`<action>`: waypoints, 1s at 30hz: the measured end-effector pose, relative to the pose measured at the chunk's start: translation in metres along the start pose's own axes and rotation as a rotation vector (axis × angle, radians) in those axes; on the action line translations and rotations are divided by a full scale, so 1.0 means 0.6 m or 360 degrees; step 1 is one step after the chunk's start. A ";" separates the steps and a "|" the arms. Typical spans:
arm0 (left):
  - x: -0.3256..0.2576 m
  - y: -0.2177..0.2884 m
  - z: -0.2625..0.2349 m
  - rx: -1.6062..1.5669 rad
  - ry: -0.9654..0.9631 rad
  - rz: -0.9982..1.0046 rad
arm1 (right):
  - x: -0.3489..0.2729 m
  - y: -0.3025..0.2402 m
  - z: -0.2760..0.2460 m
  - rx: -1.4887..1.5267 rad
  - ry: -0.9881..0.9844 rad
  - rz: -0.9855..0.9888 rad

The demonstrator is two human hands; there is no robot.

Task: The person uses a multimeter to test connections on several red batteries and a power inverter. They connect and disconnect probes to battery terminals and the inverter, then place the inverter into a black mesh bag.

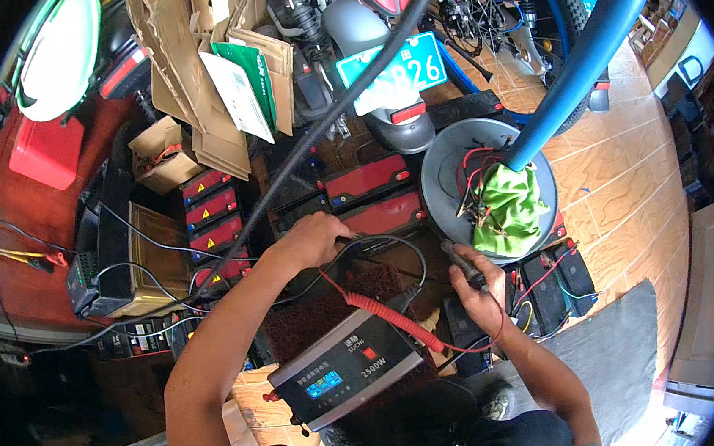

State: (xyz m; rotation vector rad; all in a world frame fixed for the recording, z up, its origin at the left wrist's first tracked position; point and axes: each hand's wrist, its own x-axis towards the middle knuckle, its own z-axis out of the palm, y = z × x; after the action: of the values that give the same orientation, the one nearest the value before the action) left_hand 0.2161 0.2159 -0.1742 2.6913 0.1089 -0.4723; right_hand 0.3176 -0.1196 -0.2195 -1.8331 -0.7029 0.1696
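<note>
My left hand [318, 240] reaches to the near edge of a red-topped battery [383, 215], its fingertips pinched together. What they grip, if anything, is too small to make out. My right hand [476, 282] is wrapped round a dark pen-shaped probe [465, 268], its tip pointing up and left beside the round grey basin. A coiled red cord [392, 317] stretches between the hands; its thin wire loops up to the right hand. Below the cord, a grey-and-black electrical box [349, 370] with a lit blue display rests tilted on a dark brown textured mat [291, 320].
The grey basin [442, 173] contains a green cloth [510, 209] and wires. Several red batteries [210, 210] stand left. Cardboard [183, 77] leans behind. A scooter's rear [367, 44] and a blue tube [585, 59] rise ahead. Wired black batteries [544, 279] sit right; a black cable [317, 150] crosses overhead.
</note>
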 end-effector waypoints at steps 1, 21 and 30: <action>-0.001 0.002 0.000 0.0000 0.0017 -0.0003 | 0.001 0.002 0.002 0.0009 -0.0001 -0.0015; 0.009 -0.019 0.026 0.0104 0.0097 -0.0012 | 0.002 -0.001 0.001 -0.0086 -0.0112 -0.0064; 0.014 -0.016 0.024 0.0132 0.0118 0.0000 | 0.003 0.001 0.000 -0.0113 -0.0122 -0.0053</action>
State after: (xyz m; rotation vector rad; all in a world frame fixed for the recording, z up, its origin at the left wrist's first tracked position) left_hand 0.2179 0.2192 -0.1929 2.7906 0.1123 -0.3848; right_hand 0.3194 -0.1188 -0.2195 -1.8894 -0.8015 0.1957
